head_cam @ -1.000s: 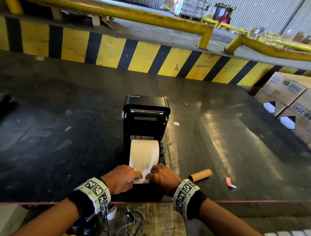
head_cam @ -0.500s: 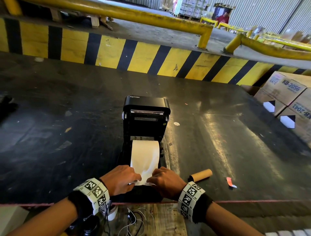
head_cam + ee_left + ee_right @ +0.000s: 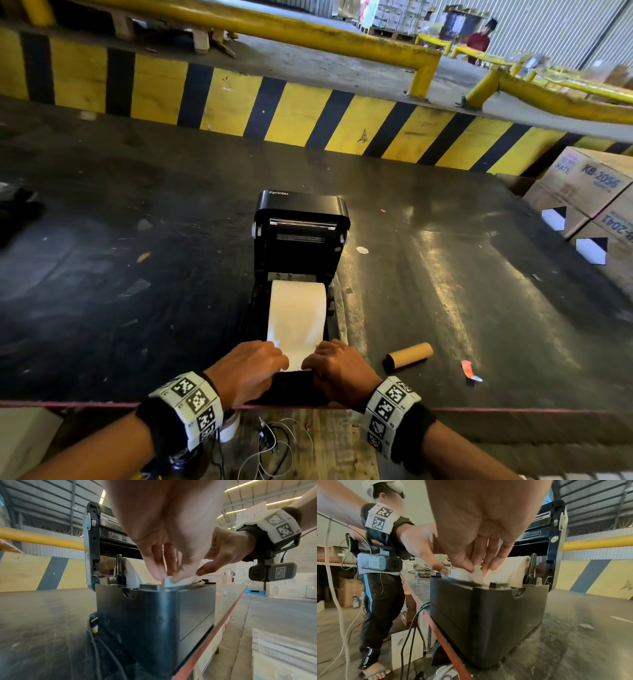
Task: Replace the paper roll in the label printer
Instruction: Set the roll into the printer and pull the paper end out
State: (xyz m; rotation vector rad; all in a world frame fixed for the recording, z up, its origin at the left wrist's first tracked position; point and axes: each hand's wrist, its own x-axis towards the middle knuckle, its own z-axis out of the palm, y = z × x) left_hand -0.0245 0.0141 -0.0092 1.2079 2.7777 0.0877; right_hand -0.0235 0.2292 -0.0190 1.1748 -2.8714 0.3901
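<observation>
At the near edge of the table (image 3: 137, 274), midway along it: the label printer (image 3: 301, 240), lid swung up and back, fresh paper roll (image 3: 297, 308) seated in the open bay between the side guides. Leading strip of paper (image 3: 294, 353) drawn off the roll toward the near edge and laid over the printer's front lip.

Left grip (image 3: 246, 371) clamped on the strip's left corner, thumb and fingertips (image 3: 154, 573) pinching it just above the lip. Right grip (image 3: 339, 371) clamped on the right corner in the same way, as seen from the right wrist.

Compared with a second ago, very little movement: roll, lid and printer unshifted, strip reaching about as far over the lip as before. Only a slight drift of the right grip, with both pinches kept on the corners. Reads as a settling and squaring of the paper rather than further pulling; strip's left edge looks a touch slanted, so probably not yet true between the guides.

To the right of the printer, near the same edge: bare cardboard core (image 3: 407, 356), apparently the spent one, and a red scrap (image 3: 467, 370) beyond it.

Judging from this, well along: old core out, new roll in, paper fed forward. Left to do: straighten the strip, then bring the lid down.
</observation>
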